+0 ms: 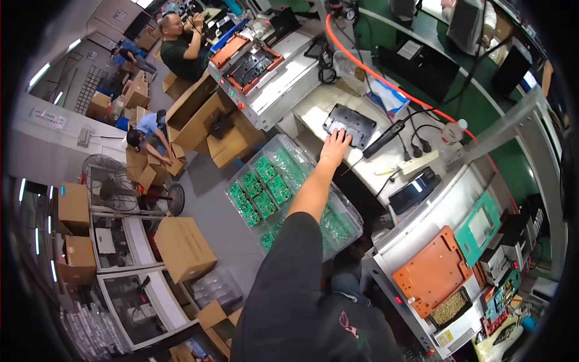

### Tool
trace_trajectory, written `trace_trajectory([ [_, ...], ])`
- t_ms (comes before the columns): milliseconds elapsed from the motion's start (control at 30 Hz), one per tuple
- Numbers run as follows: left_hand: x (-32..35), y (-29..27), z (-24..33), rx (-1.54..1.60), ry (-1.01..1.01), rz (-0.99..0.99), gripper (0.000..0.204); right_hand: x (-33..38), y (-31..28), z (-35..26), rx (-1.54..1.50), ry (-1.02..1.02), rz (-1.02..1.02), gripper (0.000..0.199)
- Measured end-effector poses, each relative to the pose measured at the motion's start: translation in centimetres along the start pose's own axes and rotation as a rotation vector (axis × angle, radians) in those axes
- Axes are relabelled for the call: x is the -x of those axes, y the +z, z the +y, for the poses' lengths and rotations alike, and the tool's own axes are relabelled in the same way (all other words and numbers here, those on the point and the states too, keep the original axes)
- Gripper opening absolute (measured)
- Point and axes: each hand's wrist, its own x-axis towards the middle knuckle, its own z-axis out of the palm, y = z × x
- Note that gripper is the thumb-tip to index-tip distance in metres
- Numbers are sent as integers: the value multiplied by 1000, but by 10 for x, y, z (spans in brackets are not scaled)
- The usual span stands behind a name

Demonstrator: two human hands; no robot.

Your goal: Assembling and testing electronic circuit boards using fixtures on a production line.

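My left hand (336, 146) reaches far forward, its forearm crossing over a clear plastic tray. The fingers are bent over the near edge of a black plastic casing (356, 123), gripping it where it lies on the pale bench top (313, 105). The thumb side is only partly visible. Below the forearm, the clear tray (234, 181) holds several green circuit boards (263, 204) set in pockets. Just right of the casing lies a long black bar-shaped tool (383, 139) with a cable. My right hand is out of view.
A white power strip (417, 161) and a black device with a screen (415, 190) sit right of the casing. Nearer right is a machine with an orange fixture plate (433, 271). Another machine (271, 96) and an open carton (196, 114) stand ahead. Co-workers are at far left.
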Motion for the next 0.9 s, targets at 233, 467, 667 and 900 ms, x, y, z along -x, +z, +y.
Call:
trace_trajectory([
  [233, 11, -46, -14, 58, 156, -134, 14, 9, 26, -31, -62, -106, 101, 36],
  [467, 33, -154, 13, 785, 54, 479, 26, 72, 40, -64, -347, -159, 213, 20],
  [667, 160, -288, 226, 771, 843, 595, 26, 61, 46, -73, -566, -180, 212, 19],
  [900, 206, -272, 302, 709, 1002, 29, 25, 35, -4, -104, -536, -381, 168, 16],
])
